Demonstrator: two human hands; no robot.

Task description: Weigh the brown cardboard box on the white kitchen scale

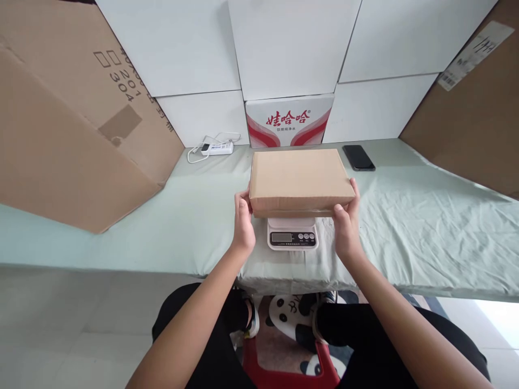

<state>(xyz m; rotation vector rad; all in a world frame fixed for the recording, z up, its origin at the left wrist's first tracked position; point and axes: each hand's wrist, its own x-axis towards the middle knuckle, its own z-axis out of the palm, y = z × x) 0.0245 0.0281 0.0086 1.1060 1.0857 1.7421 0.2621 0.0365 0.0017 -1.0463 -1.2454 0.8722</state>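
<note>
A flat brown cardboard box [298, 175] is gripped at both ends, over a small white digital kitchen scale [292, 242]. My left hand [244, 224] is closed on the box's left end, its fingers partly hidden behind the side. On the opposite end, my right hand [347, 224] has its thumb on the front face and fingers along the right side. The box covers most of the scale's platform; whether it rests on it I cannot tell. The scale's display and several buttons face me, and no digits can be made out on it.
Behind stands a white and red carton [290, 121] against white boxes. A white power strip [218, 148] with a cable lies back left, a black phone [359, 157] back right. Large cardboard panels [73, 119] flank the cloth-covered table [194, 227]. A red stool [290, 375] shows below.
</note>
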